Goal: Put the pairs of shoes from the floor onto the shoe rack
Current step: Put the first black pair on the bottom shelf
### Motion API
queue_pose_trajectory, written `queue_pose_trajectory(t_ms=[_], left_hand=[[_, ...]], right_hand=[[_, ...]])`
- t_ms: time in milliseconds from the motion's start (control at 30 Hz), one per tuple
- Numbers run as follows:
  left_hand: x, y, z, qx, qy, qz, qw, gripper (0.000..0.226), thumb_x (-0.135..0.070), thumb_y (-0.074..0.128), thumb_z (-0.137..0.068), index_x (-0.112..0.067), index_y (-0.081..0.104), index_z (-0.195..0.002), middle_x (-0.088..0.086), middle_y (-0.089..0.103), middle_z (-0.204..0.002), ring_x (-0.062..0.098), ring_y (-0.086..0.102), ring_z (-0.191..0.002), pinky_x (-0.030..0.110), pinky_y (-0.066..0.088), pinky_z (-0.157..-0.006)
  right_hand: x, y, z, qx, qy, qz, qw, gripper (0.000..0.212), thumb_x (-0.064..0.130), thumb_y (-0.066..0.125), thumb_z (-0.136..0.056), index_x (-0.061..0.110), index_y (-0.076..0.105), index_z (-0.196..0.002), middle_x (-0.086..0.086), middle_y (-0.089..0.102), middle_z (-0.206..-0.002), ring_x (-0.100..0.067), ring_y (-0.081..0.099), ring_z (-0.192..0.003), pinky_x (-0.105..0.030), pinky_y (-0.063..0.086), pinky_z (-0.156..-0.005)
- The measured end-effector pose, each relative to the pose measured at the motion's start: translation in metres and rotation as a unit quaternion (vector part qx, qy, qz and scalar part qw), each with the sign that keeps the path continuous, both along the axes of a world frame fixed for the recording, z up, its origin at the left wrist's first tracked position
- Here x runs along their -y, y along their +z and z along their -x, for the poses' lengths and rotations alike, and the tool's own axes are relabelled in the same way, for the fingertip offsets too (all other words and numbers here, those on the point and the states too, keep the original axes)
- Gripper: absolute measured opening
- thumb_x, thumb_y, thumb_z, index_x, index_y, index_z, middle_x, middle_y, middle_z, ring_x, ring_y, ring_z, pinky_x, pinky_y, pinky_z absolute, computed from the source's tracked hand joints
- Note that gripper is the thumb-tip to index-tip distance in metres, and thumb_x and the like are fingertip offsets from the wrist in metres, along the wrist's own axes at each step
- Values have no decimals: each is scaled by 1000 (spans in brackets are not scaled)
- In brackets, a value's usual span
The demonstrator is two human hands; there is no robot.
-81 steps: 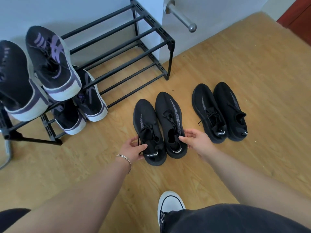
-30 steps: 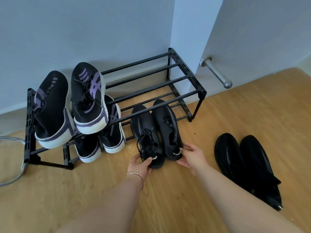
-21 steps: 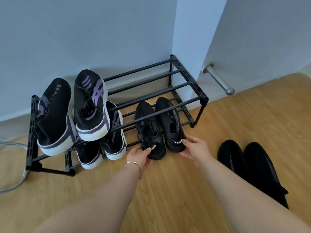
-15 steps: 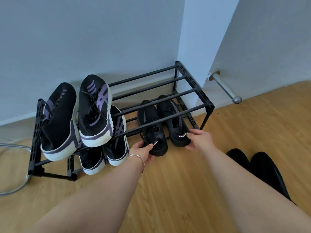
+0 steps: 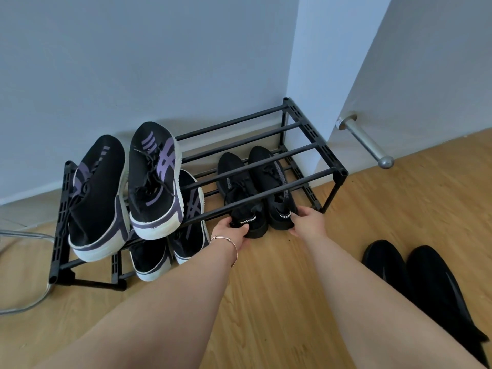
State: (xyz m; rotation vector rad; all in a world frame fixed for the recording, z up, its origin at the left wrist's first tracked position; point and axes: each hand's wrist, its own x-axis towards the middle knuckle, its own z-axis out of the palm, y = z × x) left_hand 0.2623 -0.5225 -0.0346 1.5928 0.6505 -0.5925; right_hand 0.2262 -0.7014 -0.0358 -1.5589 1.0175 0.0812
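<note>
A black two-tier shoe rack (image 5: 314, 149) stands against the wall. A pair of black knit shoes lies on its lower tier, right half, toes toward the wall. My left hand (image 5: 231, 231) grips the heel of the left black shoe (image 5: 239, 187). The heel of the right black shoe (image 5: 274, 182) is held by my right hand (image 5: 308, 222). Both heels stick out past the front bar. Another black pair (image 5: 423, 278) lies on the floor at the right.
Black-and-purple sneakers with white soles (image 5: 127, 187) fill the rack's left half: one pair on top, another pair (image 5: 173, 246) below. A door with a metal handle (image 5: 364, 141) stands right of the rack. A grey cable (image 5: 24, 302) curves on the wooden floor, left.
Both hands carried the black pair from the floor to the rack and slid it deeper under the top tier. The view has tilted up toward the wall.
</note>
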Motion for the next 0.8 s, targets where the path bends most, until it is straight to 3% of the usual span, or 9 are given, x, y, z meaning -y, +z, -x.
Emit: queue_pose_trajectory(t_ms=[133,200,333,467,600,800], left_hand=[[2,-1,-2,-3,-31,-7,999,62,-4,71,-85,-17,50,-141,9,66,-117,28,69,-103,42,59,-88],[3,3,-3,-5,-38,-6,999,72,-5,72,-84,-19,40,-147,5,63,-120,27,66,-109,43,58,-92],[6,12,1,-9,-53,-12,998,79,-5,70,-86,-19,30,-151,7,57,-136,27,61,-116,41,56,-94],[4,15,5,-3,-109,-25,994,82,-23,74,-81,-22,31,-150,0,58,-136,19,61,-108,42,55,-97],[1,10,5,-3,-171,-61,983,93,-48,71,-64,-34,33,-148,-5,55,-141,21,59,-118,44,51,-101],[-1,51,23,64,-312,-174,932,81,-31,63,-91,-23,16,-157,6,33,-158,27,42,-139,37,42,-106]], right_hand=[[-2,2,1,9,16,30,999,47,7,55,-96,16,50,-143,-9,56,-142,-32,59,-122,-48,51,-102],[-3,5,1,2,36,40,999,53,6,52,-98,14,41,-149,-10,50,-148,-32,52,-130,-41,44,-109],[-3,11,1,-11,68,52,996,54,2,47,-99,11,36,-151,-11,47,-150,-30,45,-137,-29,37,-95],[-2,13,3,-27,107,67,992,58,-1,45,-97,13,34,-152,-11,46,-151,-31,43,-138,-34,38,-103],[-8,21,16,-20,138,93,986,62,3,51,-97,18,31,-153,-8,42,-155,-28,39,-142,-38,35,-112],[-21,49,44,9,223,228,948,55,11,56,-97,15,38,-149,-9,49,-149,-28,43,-139,-37,37,-110]])
